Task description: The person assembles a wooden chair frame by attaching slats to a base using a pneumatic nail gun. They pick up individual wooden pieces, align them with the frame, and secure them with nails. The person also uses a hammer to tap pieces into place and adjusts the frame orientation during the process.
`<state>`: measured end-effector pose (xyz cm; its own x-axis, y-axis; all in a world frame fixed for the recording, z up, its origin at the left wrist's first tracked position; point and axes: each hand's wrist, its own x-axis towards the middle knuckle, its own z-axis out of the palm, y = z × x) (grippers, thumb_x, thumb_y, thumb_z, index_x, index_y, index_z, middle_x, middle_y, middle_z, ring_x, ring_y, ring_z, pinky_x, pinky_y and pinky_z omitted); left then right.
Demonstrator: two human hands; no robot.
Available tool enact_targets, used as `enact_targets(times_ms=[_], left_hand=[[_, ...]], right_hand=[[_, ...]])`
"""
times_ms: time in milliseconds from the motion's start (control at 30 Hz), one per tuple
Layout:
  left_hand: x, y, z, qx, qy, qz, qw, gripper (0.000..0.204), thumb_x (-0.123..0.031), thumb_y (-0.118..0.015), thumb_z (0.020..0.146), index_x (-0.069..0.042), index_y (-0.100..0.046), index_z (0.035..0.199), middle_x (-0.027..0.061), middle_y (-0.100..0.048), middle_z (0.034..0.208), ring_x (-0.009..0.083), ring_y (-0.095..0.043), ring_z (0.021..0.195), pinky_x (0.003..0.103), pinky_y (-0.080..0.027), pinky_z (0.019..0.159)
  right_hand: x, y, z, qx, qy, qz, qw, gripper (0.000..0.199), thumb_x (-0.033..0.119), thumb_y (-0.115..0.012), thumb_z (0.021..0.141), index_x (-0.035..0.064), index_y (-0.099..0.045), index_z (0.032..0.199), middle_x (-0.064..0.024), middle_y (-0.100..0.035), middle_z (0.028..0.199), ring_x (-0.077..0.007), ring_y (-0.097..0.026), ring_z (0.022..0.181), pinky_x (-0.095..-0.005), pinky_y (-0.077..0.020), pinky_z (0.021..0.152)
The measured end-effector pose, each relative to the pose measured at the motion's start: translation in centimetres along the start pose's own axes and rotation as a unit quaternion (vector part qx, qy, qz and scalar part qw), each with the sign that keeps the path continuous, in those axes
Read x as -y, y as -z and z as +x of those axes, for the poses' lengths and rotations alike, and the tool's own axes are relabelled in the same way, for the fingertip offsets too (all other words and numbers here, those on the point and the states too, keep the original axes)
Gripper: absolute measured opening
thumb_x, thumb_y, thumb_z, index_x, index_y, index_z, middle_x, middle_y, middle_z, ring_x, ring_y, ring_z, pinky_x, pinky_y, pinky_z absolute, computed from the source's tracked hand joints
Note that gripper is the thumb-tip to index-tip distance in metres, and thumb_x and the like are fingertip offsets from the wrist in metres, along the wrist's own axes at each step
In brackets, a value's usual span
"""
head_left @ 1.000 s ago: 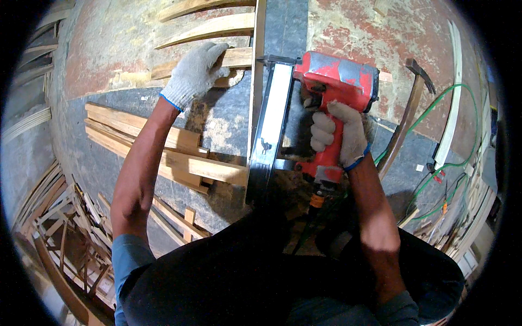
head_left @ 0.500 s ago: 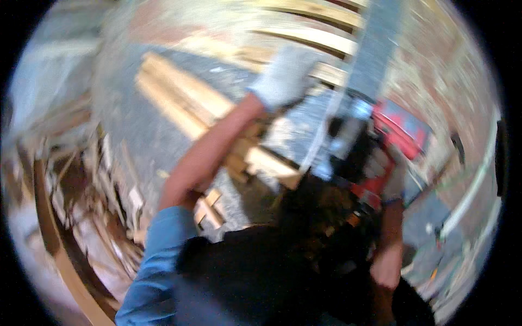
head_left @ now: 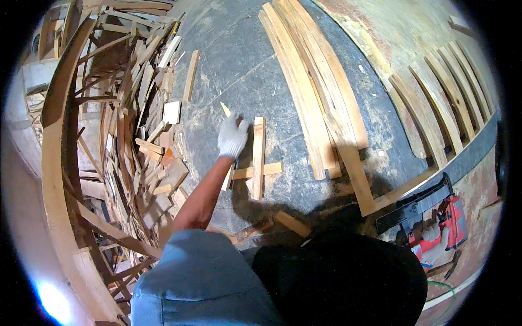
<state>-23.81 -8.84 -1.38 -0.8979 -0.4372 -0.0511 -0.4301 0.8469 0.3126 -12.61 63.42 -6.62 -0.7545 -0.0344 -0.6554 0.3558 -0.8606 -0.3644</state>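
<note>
As the head view shows, the right hand (head_left: 436, 251) has its grip clamped on a red nail gun (head_left: 459, 221) beside the slatted frame (head_left: 420, 117); the left hand (head_left: 232, 138), its grip unclear, is near a short strip (head_left: 259, 155), toward the floor's (head_left: 234, 43) left edge.

The long sticks (head_left: 300, 92) and the short stick (head_left: 259, 155) are bare wood, pale and dull, with grain lines on some, and the wood scraps (head_left: 172, 112) in the pile look rough and broken. The left glove (head_left: 232, 140) is soft, knitted, whitish cloth, and the sleeve (head_left: 206, 271) is dull blue-grey cloth. The red nail gun (head_left: 455, 220) looks like hard metal with worn grey patches, and the floor (head_left: 217, 76) is dark, dull and scratched.
</note>
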Motion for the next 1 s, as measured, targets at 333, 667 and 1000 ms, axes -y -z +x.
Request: enact_targets(times_ms=[333,667,1000], left_hand=[[-1.0,-1.0,-12.7,0.112,0.114,0.08,0.984,0.051,-0.044,-0.063,0.09,0.002,-0.058,0.112,0.0283,-0.063,0.105,0.0456,-0.06,0.098,0.054,-0.048,0.085],[-0.4,-1.5,-13.5,0.028,0.065,0.001,0.997,0.064,-0.024,-0.058,0.094,0.0,-0.037,0.15,0.0306,-0.055,0.127,0.0463,-0.053,0.119,0.049,-0.043,0.101],[9.7,0.5,-8.1,-0.056,0.127,-0.015,0.99,0.06,-0.026,-0.059,0.096,0.01,-0.044,0.143,0.0308,-0.052,0.138,0.0431,-0.052,0.127,0.043,-0.039,0.11]], right_hand=[[-2.2,3.1,0.7,-0.012,0.105,-0.098,0.99,0.049,0.045,-0.056,0.1,-0.0008,-0.061,0.116,0.0016,-0.045,0.071,-0.0104,-0.038,0.056,-0.0256,-0.0308,0.049],[-2.8,-3.3,0.1,-0.228,0.139,-0.056,0.962,0.042,0.044,-0.056,0.1,0.003,-0.06,0.108,0.0014,-0.045,0.068,-0.0108,-0.038,0.055,-0.0266,-0.032,0.048],[-3.2,-4.4,0.3,-0.192,0.159,-0.063,0.966,0.035,0.04,-0.056,0.101,0.0109,-0.048,0.083,0.0013,-0.042,0.067,-0.0118,-0.036,0.057,-0.0271,-0.03,0.051]])
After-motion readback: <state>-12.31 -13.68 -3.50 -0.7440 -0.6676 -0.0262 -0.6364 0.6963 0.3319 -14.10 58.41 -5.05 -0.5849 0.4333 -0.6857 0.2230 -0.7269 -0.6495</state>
